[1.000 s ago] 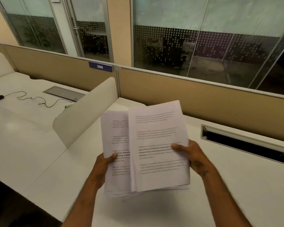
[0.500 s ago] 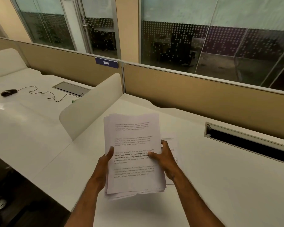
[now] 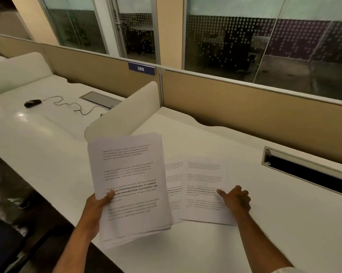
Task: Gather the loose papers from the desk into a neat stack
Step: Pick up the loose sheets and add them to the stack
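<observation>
My left hand (image 3: 96,206) holds a stack of printed white papers (image 3: 130,186) by its left edge, raised above the front of the white desk (image 3: 284,223). Its sheets are slightly fanned at the bottom. Two loose printed sheets lie flat on the desk to the right of the stack: one sheet (image 3: 203,190) fully visible, another sheet (image 3: 174,186) partly hidden between it and the stack. My right hand (image 3: 235,198) rests palm down on the right edge of the visible sheet, fingers spread, gripping nothing.
A white curved divider (image 3: 125,113) separates this desk from the neighbouring one, where a black mouse (image 3: 32,103) and its cable lie. An open cable slot (image 3: 308,170) sits at the desk's back right. A tan partition (image 3: 245,107) runs along the rear.
My right hand let go of the stack and moved right onto a loose sheet on the desk. The left hand alone now holds the stack. The view shifted right, showing two sheets.
</observation>
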